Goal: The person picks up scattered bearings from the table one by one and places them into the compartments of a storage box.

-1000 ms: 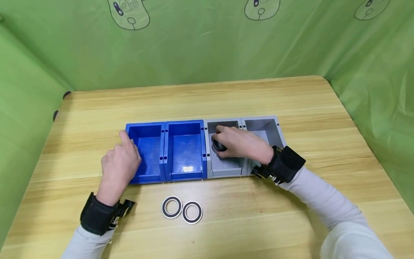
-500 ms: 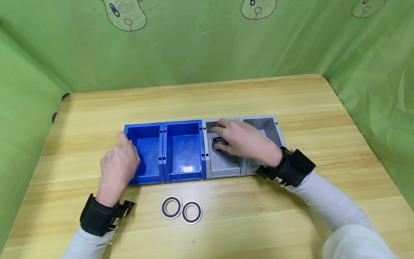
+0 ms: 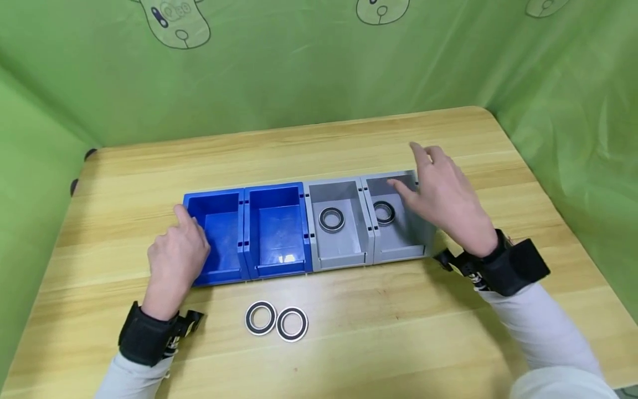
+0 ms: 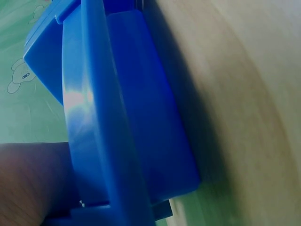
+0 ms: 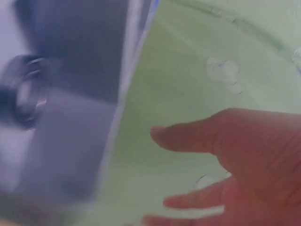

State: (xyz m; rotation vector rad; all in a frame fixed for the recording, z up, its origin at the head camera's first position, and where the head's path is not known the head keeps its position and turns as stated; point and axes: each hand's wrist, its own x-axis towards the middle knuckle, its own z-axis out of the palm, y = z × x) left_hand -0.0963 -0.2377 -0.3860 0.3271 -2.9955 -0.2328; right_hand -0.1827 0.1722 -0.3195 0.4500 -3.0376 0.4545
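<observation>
My left hand [image 3: 176,255] grips the left wall of the outermost blue bin [image 3: 219,272], its fingers mostly hidden from the head view. That bin's blue wall [image 4: 141,108] fills much of the left wrist view. My right hand [image 3: 448,197] is raised over the right side of the outer grey bin [image 3: 399,254], thumb and fingers spread with nothing between them. A black-sealed ball bearing [image 3: 384,213] lies in that bin, left of the thumb. Another bearing [image 3: 331,220] lies in the inner grey bin [image 3: 344,260].
A second blue bin [image 3: 279,269] sits between the outer blue bin and the grey ones, all joined in one row. In front of the row, two bearings, a left one [image 3: 250,318] and a right one [image 3: 292,336], lie side by side on the wooden table [image 3: 349,343]. Green curtain [image 3: 279,72] surrounds the table.
My right hand has let go of the bearing in the inner grey bin and moved right, lifting and spreading its fingers. The left hand keeps its place on the blue bin.
</observation>
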